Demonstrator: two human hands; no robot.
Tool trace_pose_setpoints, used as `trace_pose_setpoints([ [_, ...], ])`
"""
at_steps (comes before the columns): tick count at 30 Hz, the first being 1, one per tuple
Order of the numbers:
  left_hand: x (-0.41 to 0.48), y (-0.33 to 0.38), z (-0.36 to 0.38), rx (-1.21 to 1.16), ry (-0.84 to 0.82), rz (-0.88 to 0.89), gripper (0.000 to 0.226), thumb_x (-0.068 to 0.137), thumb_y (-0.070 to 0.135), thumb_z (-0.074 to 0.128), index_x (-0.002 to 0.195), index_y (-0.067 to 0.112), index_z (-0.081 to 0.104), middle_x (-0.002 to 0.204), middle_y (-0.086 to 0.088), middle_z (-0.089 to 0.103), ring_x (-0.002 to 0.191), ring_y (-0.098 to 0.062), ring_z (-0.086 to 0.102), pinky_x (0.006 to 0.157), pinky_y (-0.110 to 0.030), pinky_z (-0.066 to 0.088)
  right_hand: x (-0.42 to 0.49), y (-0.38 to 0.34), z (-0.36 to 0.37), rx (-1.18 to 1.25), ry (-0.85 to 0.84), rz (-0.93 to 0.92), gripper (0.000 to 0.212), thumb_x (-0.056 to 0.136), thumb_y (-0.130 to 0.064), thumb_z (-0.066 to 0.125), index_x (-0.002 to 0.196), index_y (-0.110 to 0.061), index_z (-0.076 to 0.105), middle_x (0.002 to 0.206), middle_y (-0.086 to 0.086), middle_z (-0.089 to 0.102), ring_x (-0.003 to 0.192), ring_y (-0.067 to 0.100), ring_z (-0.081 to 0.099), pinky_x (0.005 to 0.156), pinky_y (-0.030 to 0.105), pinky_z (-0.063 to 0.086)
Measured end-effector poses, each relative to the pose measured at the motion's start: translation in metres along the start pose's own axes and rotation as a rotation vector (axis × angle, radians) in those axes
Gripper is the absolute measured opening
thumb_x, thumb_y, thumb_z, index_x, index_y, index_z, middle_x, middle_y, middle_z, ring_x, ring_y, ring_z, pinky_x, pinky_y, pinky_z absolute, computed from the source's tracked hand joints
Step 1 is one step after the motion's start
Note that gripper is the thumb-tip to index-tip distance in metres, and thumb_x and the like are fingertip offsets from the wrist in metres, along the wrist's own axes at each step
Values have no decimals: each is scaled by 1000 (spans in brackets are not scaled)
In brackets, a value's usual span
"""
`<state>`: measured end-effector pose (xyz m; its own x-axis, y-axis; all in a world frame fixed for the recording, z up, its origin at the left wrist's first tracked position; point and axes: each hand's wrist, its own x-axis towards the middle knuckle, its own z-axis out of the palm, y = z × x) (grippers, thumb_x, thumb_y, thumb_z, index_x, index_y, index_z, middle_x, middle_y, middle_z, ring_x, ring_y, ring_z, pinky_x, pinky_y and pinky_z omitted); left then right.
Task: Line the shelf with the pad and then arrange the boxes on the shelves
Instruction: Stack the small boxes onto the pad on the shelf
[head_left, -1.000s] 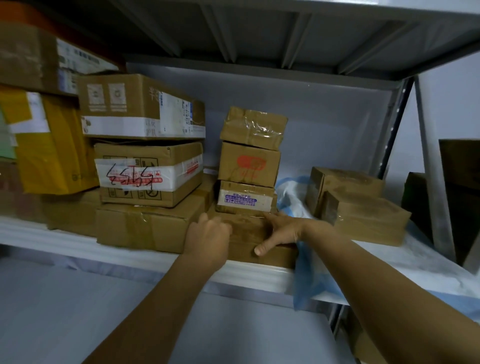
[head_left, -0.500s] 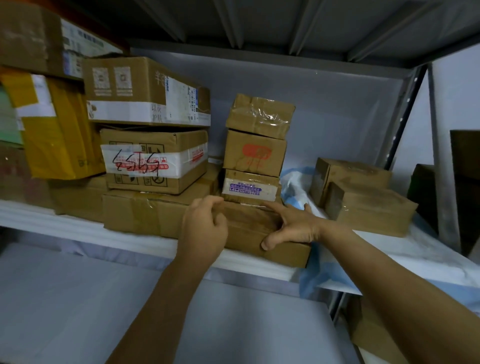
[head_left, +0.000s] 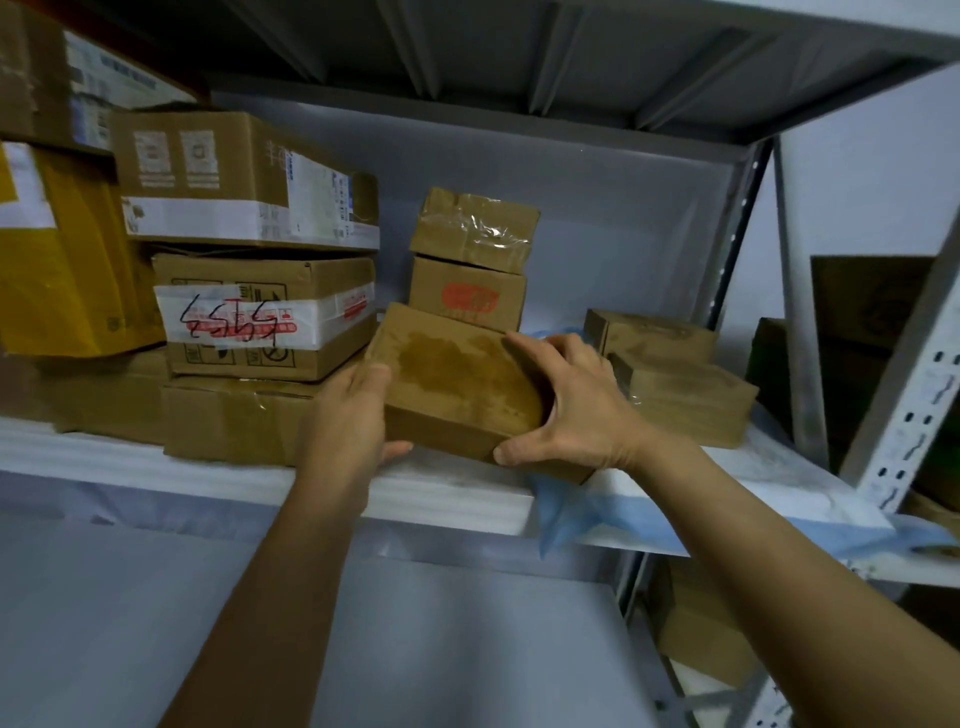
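Observation:
A flat brown cardboard box (head_left: 457, 379) is held tilted just above the front of the middle shelf (head_left: 156, 467). My left hand (head_left: 348, 421) grips its left end and my right hand (head_left: 571, 410) grips its right end. Behind it a crumpled taped box (head_left: 475, 228) sits on a box with a red mark (head_left: 467, 299); whatever lies under those is hidden by the held box. A white pad with blue backing (head_left: 753, 467) lines the shelf's right part and hangs over the front edge.
Two small brown boxes (head_left: 685, 397) sit on the pad to the right. Stacked at left are a box with a handwritten label (head_left: 265, 317), a bigger box (head_left: 244, 176) and a yellow box (head_left: 67, 260). A perforated upright (head_left: 904, 405) stands at right. The lower shelf (head_left: 260, 597) shows white.
Both hands closed on the flat box at the bottom of the middle stack and lifted it up and toward me, tilted. The purple-labelled box is now out of sight.

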<state>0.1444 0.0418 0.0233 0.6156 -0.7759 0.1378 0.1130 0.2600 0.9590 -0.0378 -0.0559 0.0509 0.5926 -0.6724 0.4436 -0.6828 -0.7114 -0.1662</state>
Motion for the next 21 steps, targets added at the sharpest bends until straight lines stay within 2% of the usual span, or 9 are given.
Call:
trace_pose_setpoints([
  [3, -4, 6, 14, -102, -26, -39, 28, 99, 30, 43, 123, 21, 55, 122, -4, 60, 109, -23, 59, 62, -29, 55, -9, 8, -15, 249, 4, 74, 115, 49, -78, 63, 147, -43, 15, 149, -3, 17, 137, 27, 22, 114, 47, 26],
  [6, -7, 10, 31, -183, -68, -63, 35, 99, 29, 44, 132, 18, 50, 130, -5, 56, 113, -24, 57, 61, -29, 56, -15, 24, -29, 528, 251, 256, 91, 73, -68, 58, 148, -35, 18, 153, -1, 17, 137, 24, 29, 110, 41, 30],
  [9, -12, 10, 63, -217, -106, -71, 25, 99, 28, 43, 122, 21, 51, 127, -5, 55, 110, -24, 57, 63, -30, 55, -21, 51, -48, 632, 407, 508, 64, 85, -51, 59, 140, -26, 37, 140, 5, 42, 116, 23, 50, 98, 38, 44],
  [11, -19, 8, 93, -184, -112, -69, 21, 99, 27, 43, 120, 21, 47, 124, -5, 52, 107, -23, 56, 61, -31, 55, -32, 73, -59, 748, 423, 635, 44, 87, -40, 62, 124, -20, 50, 122, 5, 56, 103, 21, 55, 90, 35, 46],
  [13, -25, 1, 120, -120, -123, -68, 20, 99, 26, 44, 117, 19, 42, 120, -6, 49, 103, -23, 54, 60, -32, 56, -45, 97, -65, 772, 464, 727, 31, 85, -35, 65, 108, -18, 52, 111, 7, 59, 98, 22, 56, 90, 38, 47],
  [16, -33, -10, 158, -28, -204, -80, 24, 98, 28, 45, 117, 16, 37, 113, -5, 47, 103, -23, 53, 68, -36, 58, -66, 127, -73, 765, 503, 801, 30, 87, -33, 64, 107, -14, 53, 107, 9, 59, 95, 23, 56, 86, 38, 46],
  [18, -34, -21, 179, 58, -270, -96, 25, 98, 30, 45, 116, 15, 37, 113, -5, 47, 102, -23, 52, 81, -42, 56, -80, 144, -76, 746, 449, 825, 34, 88, -31, 63, 113, -12, 52, 108, 9, 56, 93, 22, 53, 83, 36, 45],
  [19, -35, -26, 187, 129, -299, -99, 30, 96, 32, 46, 119, 14, 37, 117, -6, 48, 103, -24, 52, 88, -45, 53, -87, 152, -78, 743, 399, 831, 39, 87, -30, 64, 118, -11, 50, 110, 8, 54, 95, 22, 52, 83, 36, 44],
  [21, -35, -38, 198, 304, -351, -106, 55, 90, 41, 51, 135, 12, 35, 133, -10, 47, 114, -29, 51, 98, -49, 48, -96, 166, -78, 741, 315, 826, 54, 84, -30, 66, 130, -10, 44, 117, 7, 53, 100, 24, 53, 83, 35, 45],
])
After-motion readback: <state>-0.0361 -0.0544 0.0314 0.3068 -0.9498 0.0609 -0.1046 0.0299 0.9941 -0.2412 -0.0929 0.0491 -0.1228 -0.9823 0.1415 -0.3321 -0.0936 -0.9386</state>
